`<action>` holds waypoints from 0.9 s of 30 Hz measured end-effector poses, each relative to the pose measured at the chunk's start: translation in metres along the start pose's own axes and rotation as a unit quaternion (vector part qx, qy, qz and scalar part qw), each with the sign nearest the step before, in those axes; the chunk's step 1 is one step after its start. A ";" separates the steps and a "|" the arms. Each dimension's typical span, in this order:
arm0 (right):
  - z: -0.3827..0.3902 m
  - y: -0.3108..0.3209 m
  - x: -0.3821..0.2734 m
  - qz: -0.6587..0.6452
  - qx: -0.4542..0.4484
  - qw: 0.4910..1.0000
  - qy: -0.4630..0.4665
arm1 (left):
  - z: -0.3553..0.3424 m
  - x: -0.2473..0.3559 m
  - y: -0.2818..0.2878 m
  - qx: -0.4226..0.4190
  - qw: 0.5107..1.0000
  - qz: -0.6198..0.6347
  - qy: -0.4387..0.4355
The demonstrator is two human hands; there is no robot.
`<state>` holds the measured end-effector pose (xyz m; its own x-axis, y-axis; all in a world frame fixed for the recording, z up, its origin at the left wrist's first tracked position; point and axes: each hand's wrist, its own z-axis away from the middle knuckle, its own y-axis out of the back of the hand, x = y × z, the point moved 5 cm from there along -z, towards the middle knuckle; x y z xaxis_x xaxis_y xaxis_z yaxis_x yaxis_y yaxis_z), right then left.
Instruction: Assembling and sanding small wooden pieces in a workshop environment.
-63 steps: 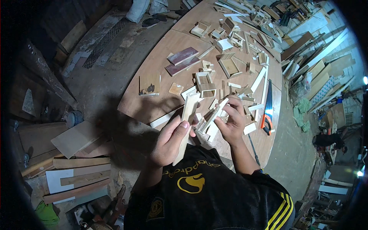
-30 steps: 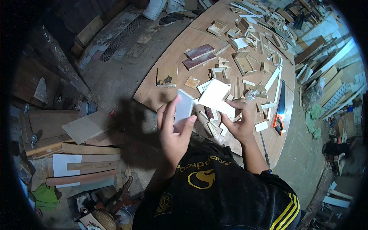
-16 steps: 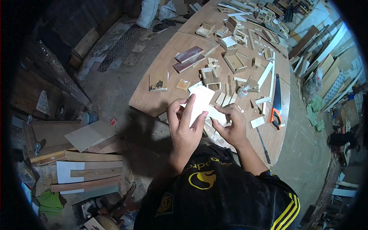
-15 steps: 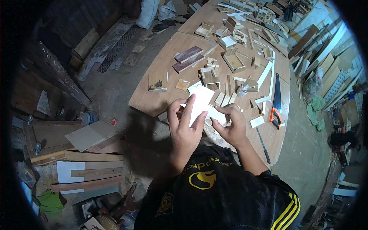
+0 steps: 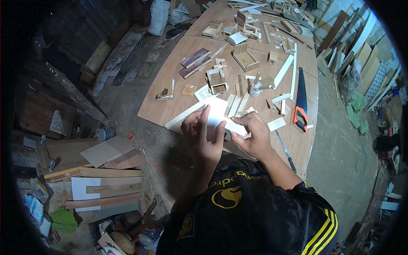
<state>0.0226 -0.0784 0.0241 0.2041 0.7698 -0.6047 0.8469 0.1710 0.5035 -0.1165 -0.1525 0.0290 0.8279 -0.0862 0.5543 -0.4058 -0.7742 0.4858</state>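
My left hand (image 5: pixel 201 140) is closed on an upright pale rectangular board (image 5: pixel 217 111), its fingers curled behind and along the left side, its thumb at the right. My right hand (image 5: pixel 255 137) pinches a smaller pale wooden piece (image 5: pixel 235 126), held against the board's right side; whether the two pieces are joined I cannot tell. Both hands are over the front edge of a plywood table (image 5: pixel 155 109). Just beyond them lie loose pale strips (image 5: pixel 242 105), a small open wooden box (image 5: pixel 216 80) and a bottle (image 5: pixel 256 90) with small wood pieces beside it.
A handsaw (image 5: pixel 301 114) with an orange-black handle and a long thin tool (image 5: pixel 285 149) lie on the table's right. Burgundy boards (image 5: pixel 195 58) and more small boxes (image 5: pixel 245 58) sit farther back. Offcuts (image 5: pixel 106 189) cover the lower left; boards (image 5: pixel 365 63) lean at the right.
Two seconds ago the pieces were held apart at a slant. My hands have since turned them, broad pale faces showing, and brought them together. The table appears slightly shifted as the view moved.
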 end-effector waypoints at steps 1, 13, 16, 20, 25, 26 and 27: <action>0.004 0.004 0.001 -0.003 -0.002 1.000 0.007 | 0.003 0.007 -0.002 -0.001 1.000 -0.003 -0.003; 0.037 0.052 0.023 -0.065 -0.021 0.997 0.026 | 0.035 0.056 -0.032 0.009 1.000 -0.028 -0.010; 0.041 0.063 0.029 -0.085 -0.008 0.996 0.037 | 0.037 0.063 -0.040 0.003 1.000 0.027 -0.003; 0.046 0.074 0.035 -0.101 -0.010 0.994 0.029 | 0.038 0.078 -0.048 0.005 1.000 0.022 0.004; 0.048 0.081 0.049 -0.158 -0.010 0.987 0.016 | 0.039 0.084 -0.059 0.008 0.999 0.035 0.006; 0.048 0.084 0.051 -0.160 -0.008 0.987 0.014 | 0.040 0.085 -0.062 0.005 0.999 0.034 0.004; 0.047 0.087 0.052 -0.163 -0.008 0.987 0.012 | 0.041 0.083 -0.064 0.002 0.999 0.041 0.028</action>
<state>0.1295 -0.0526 0.0075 -0.0895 0.6873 -0.7208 0.8574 0.4215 0.2954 -0.0062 -0.1352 0.0160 0.7686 -0.1150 0.6293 -0.4705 -0.7682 0.4342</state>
